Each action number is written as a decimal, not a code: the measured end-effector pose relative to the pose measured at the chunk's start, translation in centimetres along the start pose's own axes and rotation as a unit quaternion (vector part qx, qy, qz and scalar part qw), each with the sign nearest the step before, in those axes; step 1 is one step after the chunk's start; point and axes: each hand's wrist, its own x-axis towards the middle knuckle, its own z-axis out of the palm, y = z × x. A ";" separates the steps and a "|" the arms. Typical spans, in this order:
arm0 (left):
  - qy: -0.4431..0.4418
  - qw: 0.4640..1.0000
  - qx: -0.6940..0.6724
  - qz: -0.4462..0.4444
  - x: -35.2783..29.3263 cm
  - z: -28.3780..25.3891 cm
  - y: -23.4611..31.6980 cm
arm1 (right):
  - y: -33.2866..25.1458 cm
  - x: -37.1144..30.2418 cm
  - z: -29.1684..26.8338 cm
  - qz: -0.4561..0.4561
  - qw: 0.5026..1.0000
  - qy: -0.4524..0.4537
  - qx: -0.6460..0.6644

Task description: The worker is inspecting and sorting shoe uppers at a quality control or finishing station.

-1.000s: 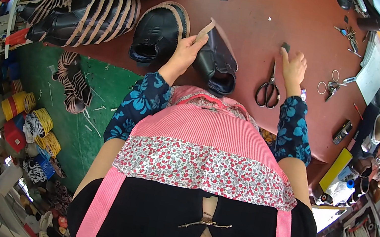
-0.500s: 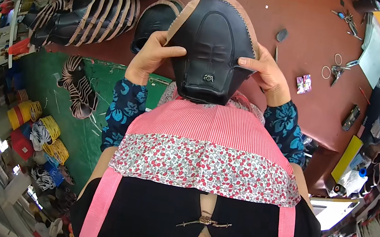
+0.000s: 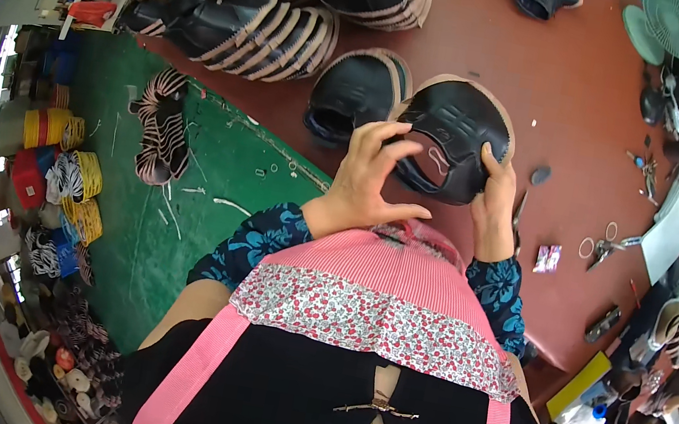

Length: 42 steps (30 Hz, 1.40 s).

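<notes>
A black shoe upper (image 3: 469, 124) with a tan edge is tipped over the table in front of me, its opening turned my way. My right hand (image 3: 497, 204) grips its right side, thumb on the outer face. At its left, my left hand (image 3: 360, 181) is open with fingers apart and the thumb stretched out low. The left fingertips are at the upper's left edge; whether they touch it I cannot tell. Another black upper (image 3: 352, 93) lies on the table just left of it.
Stacked black uppers (image 3: 265, 38) fill the far left of the brown table (image 3: 568, 133). Scissors (image 3: 605, 247), a small colourful packet (image 3: 547, 258) and a dark oval piece (image 3: 540, 176) lie at right. Below left is a green floor (image 3: 109, 218) with scraps and a striped bundle (image 3: 164, 124).
The upper has moved away from me and tilted so its opening shows. My left hand has let go and spread its fingers; the right still grips. The view has shifted.
</notes>
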 end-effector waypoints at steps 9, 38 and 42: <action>0.120 0.967 0.223 0.039 16.0 -7.5 -9.2 | -7.2 12.6 13.0 -0.067 0.981 -0.147 -0.103; -0.072 0.764 -0.574 -0.287 31.2 1.6 -13.8 | -7.3 10.6 12.8 -0.576 0.620 0.068 -0.528; -0.158 0.743 -0.576 -0.301 27.0 0.6 -11.0 | -9.8 4.5 5.8 -0.540 0.785 0.190 -0.237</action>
